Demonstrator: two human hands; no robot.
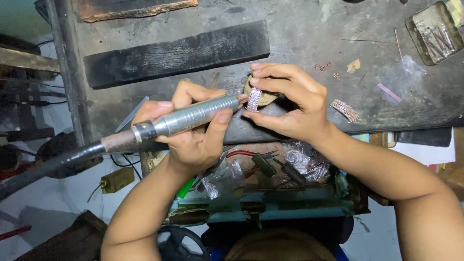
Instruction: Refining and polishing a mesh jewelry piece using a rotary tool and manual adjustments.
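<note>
A stone-set ring band (254,98) sits at the near edge of the worktop (309,34), pressed against a small rounded wooden peg (267,98) that juts toward the person and backs it from behind. The right hand (290,104) closes its grip on the band, thumb under and fingertips arched over the top, so the ring stands on edge with its studded face turned toward the tool. That hold, braced on the peg, looks meant to keep the piece from shifting under pressure.

The left hand (193,133) is clamped around a ribbed metal rotary handpiece (188,117), held like a pen with its tip meeting the band's side; the low grasp near the nose probably gives finer control. A thick dark flexible shaft (53,166) trails off to the left.

Just right of the hands, a second curved studded band (344,110) lies near the front edge, with a few tiny round settings (323,66) farther back. A tray of thin metal pieces (434,33) occupies the far right corner, and a dark block (176,53) lies along the back left.
</note>
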